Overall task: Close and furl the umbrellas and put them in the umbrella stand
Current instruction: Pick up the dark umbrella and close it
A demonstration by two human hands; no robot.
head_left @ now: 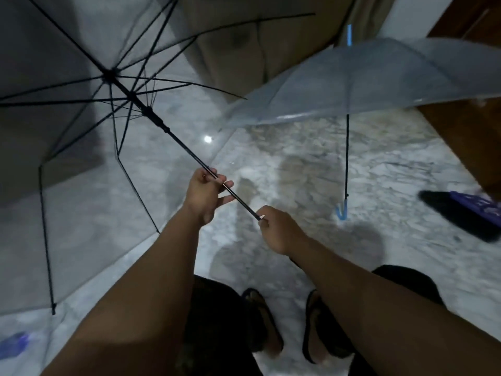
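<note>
Left hand (204, 189) pinches open black-ribbed clear umbrella (81, 109) shaft; right hand (279, 229) grips its handle end, fingers curled. Blue-handled clear umbrella (379, 77) open far right.

Dim indoor light is reflecting as a small bright glare spot (207, 139) on the glossy floor (298, 164); edges are bending, and everything is looking slightly blurred.

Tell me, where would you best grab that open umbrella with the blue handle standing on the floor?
Probably by the bare dark shaft just above the blue hook handle, coming from the near side. The blue-handled umbrella stands with its handle on the marble floor, and its canopy covers everything higher, so only the lower shaft is exposed.
</note>
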